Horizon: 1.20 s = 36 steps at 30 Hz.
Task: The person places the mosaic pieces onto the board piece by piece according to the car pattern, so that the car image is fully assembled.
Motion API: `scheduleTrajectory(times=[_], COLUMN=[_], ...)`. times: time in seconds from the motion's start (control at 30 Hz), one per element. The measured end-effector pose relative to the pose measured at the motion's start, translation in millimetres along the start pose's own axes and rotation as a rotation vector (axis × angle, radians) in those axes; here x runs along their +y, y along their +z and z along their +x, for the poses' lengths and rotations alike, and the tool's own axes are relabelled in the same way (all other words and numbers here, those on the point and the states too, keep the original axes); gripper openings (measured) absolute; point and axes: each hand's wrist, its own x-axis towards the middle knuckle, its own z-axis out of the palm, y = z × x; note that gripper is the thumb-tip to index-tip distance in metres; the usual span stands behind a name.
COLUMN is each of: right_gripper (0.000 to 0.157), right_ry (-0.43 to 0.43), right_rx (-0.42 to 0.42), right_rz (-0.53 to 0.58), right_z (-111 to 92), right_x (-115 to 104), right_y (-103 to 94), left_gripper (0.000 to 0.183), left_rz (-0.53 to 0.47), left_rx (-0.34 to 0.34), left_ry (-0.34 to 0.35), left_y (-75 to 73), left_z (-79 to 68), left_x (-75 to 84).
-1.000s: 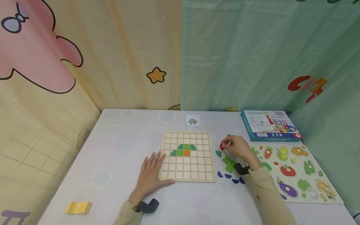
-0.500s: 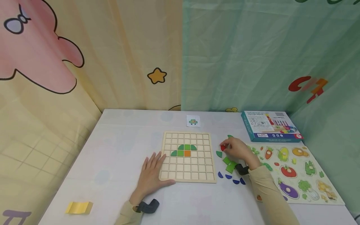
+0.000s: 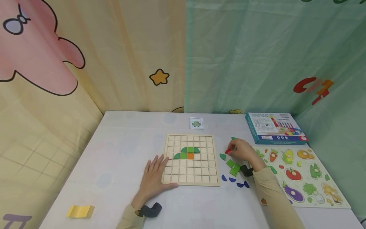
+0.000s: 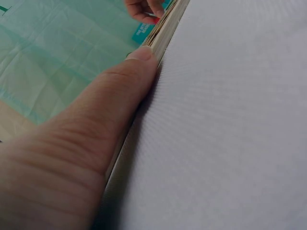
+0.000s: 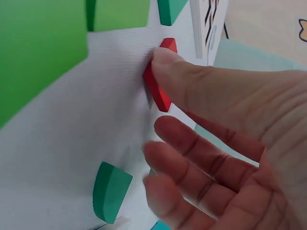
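Note:
My left hand (image 3: 154, 175) lies with straight, spread fingers at the near left corner of a wooden grid board (image 3: 216, 165), its thumb (image 4: 120, 86) along the front edge. Right of the board, my right hand (image 3: 243, 150) pinches a small red block (image 3: 228, 151). In the right wrist view the thumb presses one face of the red block (image 5: 156, 86), which stands tilted; the index fingertip is hidden behind it. A dark green quarter-round block (image 3: 222, 156) and several light green square tiles (image 3: 233, 168) lie nearby. Green pieces and one orange square (image 3: 190, 156) fill some board cells.
Several blue segment pieces (image 3: 232, 180) lie right of the board's near corner. A small pattern card (image 3: 196, 123) is behind the board. To the right are a game box (image 3: 274, 128) and a vegetable puzzle board (image 3: 304, 159). Yellow folded paper (image 3: 80, 211) lies front left.
My right hand has shifted slightly right with the red block, which now shows tilted between the fingers. The left hand stays in place.

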Motion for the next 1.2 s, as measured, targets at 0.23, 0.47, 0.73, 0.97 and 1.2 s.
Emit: scheduleTrajectory(times=[0.23,0.47,0.73,0.97,1.2], right_gripper=[0.016,0.009,0.011,0.005,0.009], right_ry=[0.014,-0.014,-0.077,-0.114,-0.123], right_rx=[-0.001,0.074,0.155,0.182,0.185], right_rz=[0.061,0.095,0.122,0.172,0.243], right_z=[-1.1,-6.6,-12.4,-12.5,-8.9], right_x=[1.5,3.3,-11.2,-31.2,-55.5], right_y=[0.7,5.1,12.3,22.8,34.1], left_gripper=[0.109,0.109,0.110,0.109,0.109], left_rz=[0.000,0.005,0.016,0.008,0.008], left_rx=[0.003,0.009,0.007,0.009,0.008], left_ry=[0.001,-0.001,-0.004,0.000,0.000], left_y=[-0.3,-0.8,0.3,0.0,0.1], left_z=[-0.4,0.0,0.4,0.2,0.0], left_x=[0.4,1.8,1.1,0.9,0.9])
